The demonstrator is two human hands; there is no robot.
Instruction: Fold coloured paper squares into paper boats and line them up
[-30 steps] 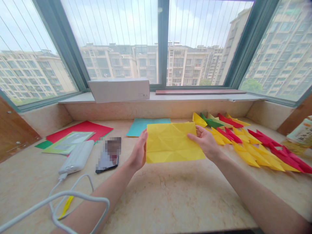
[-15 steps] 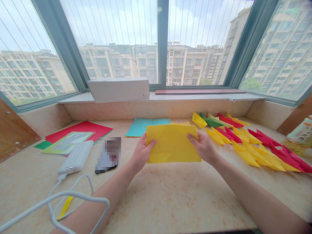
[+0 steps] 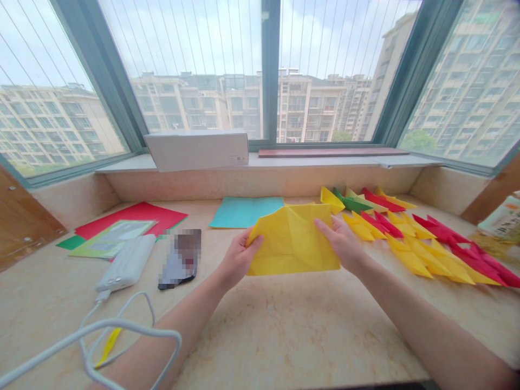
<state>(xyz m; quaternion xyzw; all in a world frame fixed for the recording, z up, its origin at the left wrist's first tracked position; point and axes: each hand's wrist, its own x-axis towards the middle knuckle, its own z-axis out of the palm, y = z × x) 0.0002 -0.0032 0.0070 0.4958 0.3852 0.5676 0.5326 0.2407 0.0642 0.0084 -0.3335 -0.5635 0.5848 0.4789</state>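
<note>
A creased sheet of yellow paper point(image 3: 294, 241) is held up between my two hands above the stone counter point(image 3: 284, 336). My left hand point(image 3: 239, 254) pinches its left edge, thumb in front and fingers behind. At the opposite edge my right hand point(image 3: 343, 238) grips it the same way, near the upper corner. The sheet bows, and its top left corner bends down. Behind it lies a light blue sheet point(image 3: 247, 211), flat on the counter. To the right stand several folded paper boats point(image 3: 418, 257) in yellow, red and green, closest to my right hand.
On the left lie red paper point(image 3: 162, 214), a clear packet point(image 3: 114, 238), a white power bank point(image 3: 128, 262) with a looping white cable point(image 3: 122, 323), and a phone point(image 3: 181, 260). A white box point(image 3: 197, 151) sits on the windowsill. A bottle point(image 3: 504, 222) stands at the far right.
The yellow sheet was flat and nearly rectangular; now it is bowed and its left corner is bent. Both hands have shifted slightly right and keep hold of it.
</note>
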